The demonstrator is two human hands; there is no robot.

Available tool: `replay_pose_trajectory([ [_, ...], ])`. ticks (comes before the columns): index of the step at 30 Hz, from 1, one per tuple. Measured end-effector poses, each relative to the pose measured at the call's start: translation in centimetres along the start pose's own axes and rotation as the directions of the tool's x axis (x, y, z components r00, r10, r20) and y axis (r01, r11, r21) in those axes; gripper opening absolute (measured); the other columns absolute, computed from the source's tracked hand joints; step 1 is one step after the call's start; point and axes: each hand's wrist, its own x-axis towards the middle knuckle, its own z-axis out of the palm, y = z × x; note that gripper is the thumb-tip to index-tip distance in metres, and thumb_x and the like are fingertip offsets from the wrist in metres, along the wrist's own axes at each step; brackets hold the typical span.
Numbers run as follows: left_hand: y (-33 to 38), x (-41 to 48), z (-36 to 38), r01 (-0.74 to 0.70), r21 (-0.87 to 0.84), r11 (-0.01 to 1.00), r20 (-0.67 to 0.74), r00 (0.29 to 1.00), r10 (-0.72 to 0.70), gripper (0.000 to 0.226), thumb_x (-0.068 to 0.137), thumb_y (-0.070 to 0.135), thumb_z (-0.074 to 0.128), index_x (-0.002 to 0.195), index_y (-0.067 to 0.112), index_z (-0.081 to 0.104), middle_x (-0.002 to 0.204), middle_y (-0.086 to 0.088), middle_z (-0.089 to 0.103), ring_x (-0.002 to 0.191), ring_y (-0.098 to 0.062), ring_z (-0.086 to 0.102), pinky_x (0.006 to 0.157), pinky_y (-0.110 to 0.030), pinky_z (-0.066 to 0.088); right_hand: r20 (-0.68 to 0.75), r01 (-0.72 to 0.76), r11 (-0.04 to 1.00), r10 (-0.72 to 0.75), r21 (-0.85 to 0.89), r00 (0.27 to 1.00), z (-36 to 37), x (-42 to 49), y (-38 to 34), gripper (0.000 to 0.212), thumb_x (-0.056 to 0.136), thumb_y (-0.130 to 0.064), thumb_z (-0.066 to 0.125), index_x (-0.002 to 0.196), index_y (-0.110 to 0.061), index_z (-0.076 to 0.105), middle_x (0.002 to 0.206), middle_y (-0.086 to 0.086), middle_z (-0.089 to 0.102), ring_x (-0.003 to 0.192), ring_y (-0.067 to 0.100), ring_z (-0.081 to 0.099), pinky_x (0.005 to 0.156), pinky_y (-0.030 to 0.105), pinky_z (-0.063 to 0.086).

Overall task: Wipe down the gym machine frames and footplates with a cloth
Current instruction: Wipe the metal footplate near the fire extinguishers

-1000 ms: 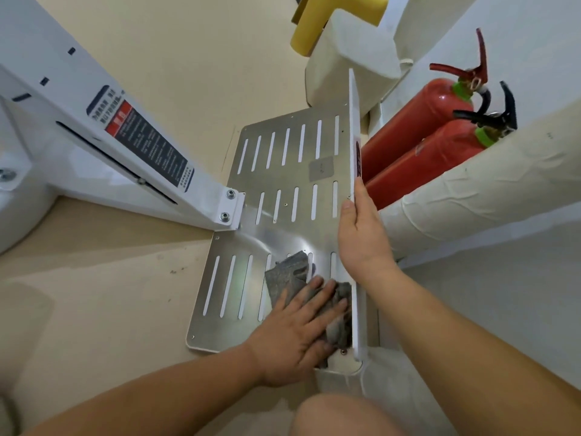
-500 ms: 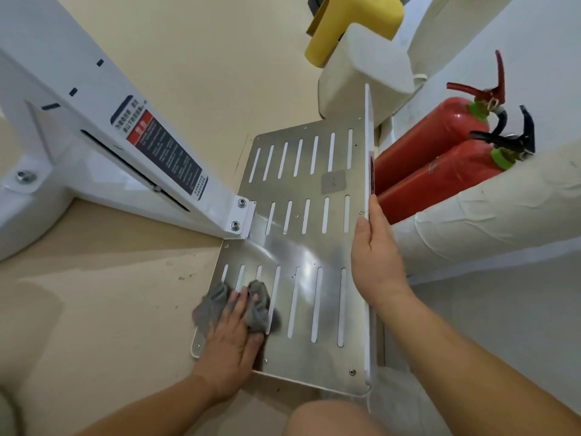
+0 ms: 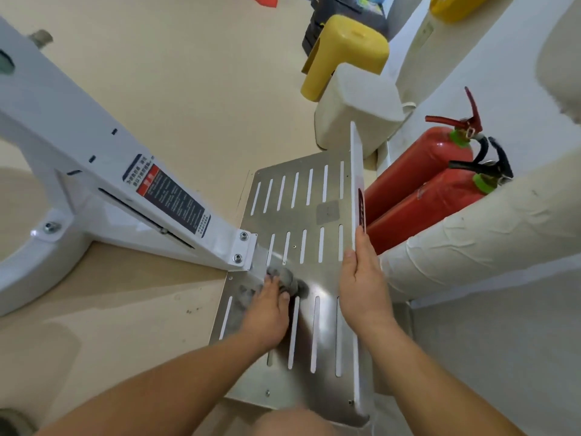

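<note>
Left hand [image 3: 267,313] with grey cloth [image 3: 284,276] now up at the footplate [image 3: 317,196] middle beside the white frame bracket [image 3: 242,251], moved from its lower left corner
</note>
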Motion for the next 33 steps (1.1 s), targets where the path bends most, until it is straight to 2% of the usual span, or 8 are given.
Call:
replay_pose_trajectory([
  [3,4.4,0.1,-4.0,-0.048,0.031,0.998,0.006,0.999,0.048,0.037,0.109,0.037,0.034,0.145,0.034,0.046,0.139,-0.001,0.057,0.128,-0.025,0.053,0.113,-0.047,0.040,-0.004,-0.016,0.999,0.016,-0.041,1.000,-0.1,-0.2,-0.7,0.053,0.110,-0.045,0.024,0.161,-0.039,0.014,0.170,-0.012,0.016,0.157,0.014,0.017,0.126,0.048,0.025],
  [6,8.8,-0.4,-7.5,-0.139,0.289,0.947,0.034,0.990,0.135,0.039,0.109,0.041,0.031,0.145,0.034,0.045,0.151,0.005,0.042,0.144,-0.022,0.034,0.122,-0.060,0.019,-0.004,-0.050,0.994,0.050,-0.094,0.999,-0.8,-0.8,-1.8,0.056,0.107,-0.056,0.021,0.160,-0.041,0.015,0.170,-0.010,0.018,0.155,0.020,0.023,0.122,0.053,0.031],
  [10,13.2,-1.7,-11.2,-0.194,0.335,0.922,0.002,0.979,0.205,0.037,0.108,0.046,0.032,0.133,0.030,0.055,0.129,-0.004,0.042,0.120,-0.023,0.041,0.107,-0.044,0.039,0.024,-0.134,0.990,0.135,-0.042,0.991,-2.3,-1.0,-3.6,0.056,0.106,-0.059,0.020,0.157,-0.037,0.031,0.164,-0.007,0.034,0.148,0.022,0.037,0.117,0.052,0.034],
  [16,21.0,-1.3,-13.9,-0.239,0.063,0.969,0.054,0.970,0.236,0.032,0.110,0.036,0.032,0.101,0.017,0.057,0.104,-0.008,0.066,0.100,-0.027,0.061,0.086,-0.034,0.046,0.033,-0.218,0.880,0.225,0.422,0.974,-5.8,-0.6,-7.6,0.047,0.107,-0.054,0.034,0.087,-0.021,0.062,0.090,0.000,0.065,0.094,0.020,0.063,0.092,0.043,0.052],
  [20,24.4,-1.2,-12.6,-0.164,-0.409,0.898,0.160,0.956,0.247,0.029,0.108,0.032,0.043,0.113,0.017,0.068,0.104,-0.006,0.074,0.095,-0.019,0.070,0.078,-0.027,0.055,-0.044,-0.032,0.726,0.086,0.687,0.995,-7.5,1.6,-9.3,0.030,0.103,-0.049,0.051,0.130,-0.044,0.062,0.116,-0.021,0.069,0.112,-0.001,0.063,0.099,0.028,0.051],
  [23,25.5,0.5,-12.5,-0.047,-0.542,0.839,0.337,0.903,0.268,0.024,0.106,0.026,0.050,0.112,0.016,0.071,0.101,-0.005,0.077,0.095,-0.017,0.074,0.096,-0.039,0.059,-0.142,-0.028,0.774,0.151,0.633,0.978,-8.9,3.6,-8.9,0.028,0.105,-0.039,0.052,0.132,-0.045,0.059,0.115,-0.025,0.062,0.109,-0.003,0.059,0.100,0.031,0.049],
  [30,25.7,6.5,-13.4,-0.199,-0.344,0.917,0.160,0.950,0.267,0.032,0.111,0.034,0.038,0.096,0.027,0.066,0.103,-0.002,0.071,0.094,-0.018,0.067,0.080,-0.030,0.053,-0.373,-0.102,0.890,0.288,0.445,0.882,-7.2,8.0,-6.0,0.036,0.108,-0.038,0.044,0.140,-0.035,0.060,0.138,-0.010,0.062,0.128,0.015,0.056,0.110,0.046,0.049],
  [33,22.9,10.1,-13.5,-0.292,-0.090,0.952,-0.040,0.956,0.290,0.029,0.109,0.025,0.037,0.111,0.019,0.065,0.111,-0.004,0.066,0.096,-0.022,0.058,0.084,-0.033,0.045,-0.299,-0.062,0.927,0.182,0.369,0.937,-5.0,11.2,-5.9,0.044,0.108,-0.036,0.045,0.151,-0.028,0.049,0.150,-0.017,0.045,0.142,0.007,0.039,0.122,0.038,0.033],
])
